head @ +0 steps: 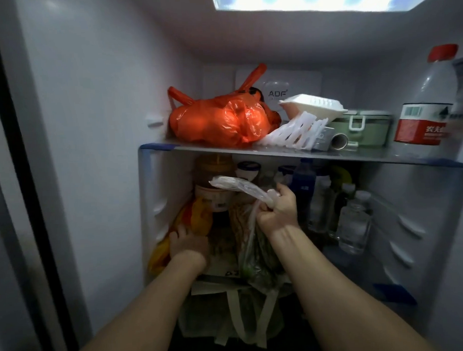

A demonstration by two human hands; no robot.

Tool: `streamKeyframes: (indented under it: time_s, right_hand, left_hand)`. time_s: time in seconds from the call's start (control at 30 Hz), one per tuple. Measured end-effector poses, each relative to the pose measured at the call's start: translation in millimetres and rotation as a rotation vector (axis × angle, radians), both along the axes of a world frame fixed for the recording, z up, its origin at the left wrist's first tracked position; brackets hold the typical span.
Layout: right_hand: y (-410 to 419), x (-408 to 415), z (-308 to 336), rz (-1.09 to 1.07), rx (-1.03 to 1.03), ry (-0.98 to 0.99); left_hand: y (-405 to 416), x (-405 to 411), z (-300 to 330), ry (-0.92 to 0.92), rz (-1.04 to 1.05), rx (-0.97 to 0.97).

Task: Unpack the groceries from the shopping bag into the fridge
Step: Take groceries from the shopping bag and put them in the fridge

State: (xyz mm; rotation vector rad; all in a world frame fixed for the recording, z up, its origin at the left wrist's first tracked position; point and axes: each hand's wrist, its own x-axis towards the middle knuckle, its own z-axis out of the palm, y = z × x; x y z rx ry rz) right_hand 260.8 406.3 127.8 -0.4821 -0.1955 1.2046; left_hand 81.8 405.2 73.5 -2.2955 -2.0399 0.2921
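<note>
I look into an open fridge. My right hand (pixel 277 211) is clenched around the twisted neck of a clear plastic bag of green vegetables (pixel 257 256), which hangs just above the lower shelf. My left hand (pixel 187 244) reaches in at the lower left, fingers resting on a yellow-orange packet (pixel 197 218); whether it grips the packet I cannot tell. A beige cloth shopping bag (pixel 230 314) with long straps sits below both forearms at the fridge's front.
The glass upper shelf (pixel 290 153) carries an orange plastic bag (pixel 223 120), a white foam box (pixel 312 105), a green lunch box (pixel 365 128) and a big water bottle (pixel 427 108). Jars (pixel 214 176) and small bottles (pixel 354 221) crowd the back of the lower shelf.
</note>
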Motion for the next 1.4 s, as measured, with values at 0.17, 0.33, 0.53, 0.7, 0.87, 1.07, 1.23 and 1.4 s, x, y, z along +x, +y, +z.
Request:
streamKeyframes:
  time_s: [0.17,0.33,0.53,0.7,0.87,1.07,1.23,1.4]
  right_hand:
    - [16,-15,-9,0.025,-0.090,-0.028]
    - [25,-34,-1,-0.033,-0.169,-0.160]
    - [33,-46,0,0.119,-0.063,-0.075]
    - [17,-43,9,0.236,-0.178,-0.689]
    - [-8,-13,25,0.108,-0.237,-1.613]
    - [-22,9,-30,-0.020,-0.379,-1.493]
    - [-17,11,-55,0.278,-0.424,-1.045]
    - [-6,1,-52,0.285,-0.542,-1.008]
  left_hand:
    - [-17,-2,41,-0.664,0.042,0.019]
    - [-60,-3,37,-1.326,-0.183,0.033]
    - [-81,21,3,-0.899,-0.304,0.017]
    - [-89,40,-1,-0.482,-0.203,0.100]
    - [-91,52,0,-0.383,-0.185,0.142]
    - [-86,57,-4,-0.346,-0.186,0.215]
    - [-89,61,-5,-0.245,-0.209,0.185]
    - [-93,68,-11,-0.275,-0.181,0.157]
